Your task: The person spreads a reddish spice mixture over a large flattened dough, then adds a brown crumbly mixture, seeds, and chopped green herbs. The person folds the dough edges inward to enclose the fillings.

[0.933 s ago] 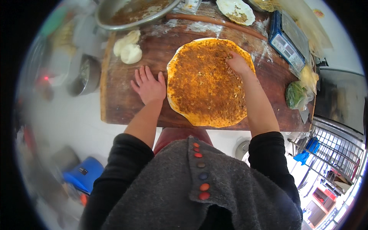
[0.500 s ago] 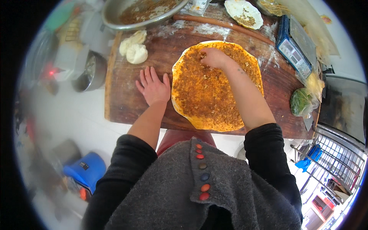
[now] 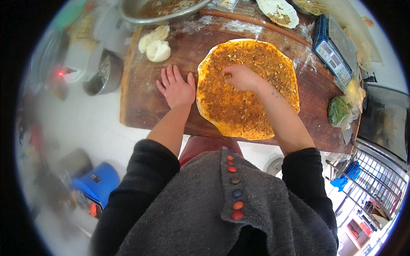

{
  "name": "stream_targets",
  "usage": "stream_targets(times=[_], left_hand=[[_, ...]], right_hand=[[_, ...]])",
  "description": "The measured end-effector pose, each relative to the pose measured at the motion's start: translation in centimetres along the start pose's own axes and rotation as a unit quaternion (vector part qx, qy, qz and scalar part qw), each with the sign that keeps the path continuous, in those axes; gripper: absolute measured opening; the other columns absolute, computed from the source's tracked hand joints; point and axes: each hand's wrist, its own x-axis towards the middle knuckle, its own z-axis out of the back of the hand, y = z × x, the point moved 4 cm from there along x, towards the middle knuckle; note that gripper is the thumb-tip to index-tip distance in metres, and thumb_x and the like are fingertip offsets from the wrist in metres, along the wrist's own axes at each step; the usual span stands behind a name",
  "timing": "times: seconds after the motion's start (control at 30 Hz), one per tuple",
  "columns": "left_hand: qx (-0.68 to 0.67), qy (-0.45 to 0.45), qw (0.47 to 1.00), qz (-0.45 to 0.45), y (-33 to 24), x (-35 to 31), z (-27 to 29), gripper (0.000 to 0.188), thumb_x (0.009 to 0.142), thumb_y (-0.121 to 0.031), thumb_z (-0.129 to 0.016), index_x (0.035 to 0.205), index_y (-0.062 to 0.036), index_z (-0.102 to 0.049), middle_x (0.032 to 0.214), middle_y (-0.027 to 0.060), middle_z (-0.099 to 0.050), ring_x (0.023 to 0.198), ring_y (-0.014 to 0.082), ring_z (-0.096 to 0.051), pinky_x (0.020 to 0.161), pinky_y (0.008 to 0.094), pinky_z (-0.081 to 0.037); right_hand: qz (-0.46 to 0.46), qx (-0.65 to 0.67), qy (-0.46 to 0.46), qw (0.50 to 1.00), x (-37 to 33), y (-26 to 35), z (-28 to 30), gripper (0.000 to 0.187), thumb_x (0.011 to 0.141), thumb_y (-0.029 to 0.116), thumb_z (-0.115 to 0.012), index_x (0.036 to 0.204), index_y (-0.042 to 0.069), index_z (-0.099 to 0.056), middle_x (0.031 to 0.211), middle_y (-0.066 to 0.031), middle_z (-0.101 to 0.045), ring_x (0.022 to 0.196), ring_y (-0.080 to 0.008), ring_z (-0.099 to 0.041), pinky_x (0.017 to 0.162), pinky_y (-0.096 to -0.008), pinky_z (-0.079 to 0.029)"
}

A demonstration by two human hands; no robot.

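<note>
A large round sheet of dough (image 3: 239,123) lies on the wooden table, covered with an orange-brown spread and dotted with pale brown crumbly bits. Over its left-middle part is my right hand (image 3: 244,79), fingers curled in around some of those crumbly bits, a few of which show at the fingertips. My left hand (image 3: 178,88) rests flat on the wood just left of the sheet, fingers spread and holding nothing. Beyond it sit two pale dough lumps (image 3: 158,50), touching each other.
At the back are a metal bowl (image 3: 171,17) with brown filling, a long rolling pin (image 3: 260,28) and a white plate (image 3: 279,15) with crumbly bits. A blue scale (image 3: 333,59) and a bag of greens (image 3: 339,112) stand on the right. The wooden table's (image 3: 147,102) left edge is near my left arm.
My right hand has moved down and nearer to me over the sheet. More crumbly bits show on the sheet's far part. The left hand stays flat; the whole view has shifted slightly.
</note>
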Motion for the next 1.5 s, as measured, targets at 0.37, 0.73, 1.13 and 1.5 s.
stream_targets(times=[0.37,0.73,1.13,1.5], left_hand=[[0.002,-0.039,0.999,-0.018,0.2,-0.1,-0.4,0.063,0.094,-0.048,-0.045,0.141,-0.0055,-0.042,0.15,0.01,-0.037,0.143,0.0281,-0.025,0.115,0.0569,-0.014],[-0.003,-0.053,0.998,-0.027,0.1,-0.1,-0.3,0.061,0.093,-0.046,-0.046,0.138,-0.0049,-0.045,0.147,0.0101,-0.04,0.141,0.0294,-0.028,0.114,0.0578,-0.017],[0.022,-0.042,0.999,-0.015,-0.2,0.0,-0.1,0.06,0.093,-0.045,-0.048,0.138,-0.0057,-0.045,0.147,0.01,-0.041,0.141,0.0288,-0.029,0.114,0.0561,-0.018],[0.051,0.021,0.998,-0.01,-0.6,0.4,1.1,0.059,0.095,-0.041,-0.048,0.141,-0.0069,-0.04,0.15,0.0082,-0.036,0.143,0.0269,-0.024,0.116,0.0517,-0.015]], right_hand=[[0.002,0.031,-0.008,0.999,-9.3,2.1,-6.7,0.018,0.083,0.02,-0.064,0.095,0.008,-0.067,0.083,-0.0162,-0.067,0.083,-0.0376,-0.065,0.074,-0.0469,-0.052],[-0.12,0.074,-0.221,0.965,-8.3,-4.3,-1.0,0.023,0.088,0.02,-0.058,0.105,0.011,-0.069,0.099,-0.0188,-0.067,0.092,-0.0353,-0.064,0.083,-0.0426,-0.052],[-0.073,-0.038,-0.185,0.979,-10.7,-2.5,-1.3,0.02,0.085,0.01,-0.064,0.103,0.005,-0.066,0.113,-0.0112,-0.059,0.098,-0.0297,-0.061,0.084,-0.0399,-0.051],[-0.157,0.249,-0.316,0.902,-2.2,-18.5,15.6,0.027,0.085,0.019,-0.065,0.106,0.004,-0.069,0.093,-0.0142,-0.072,0.088,-0.0248,-0.069,0.077,-0.0335,-0.052]])
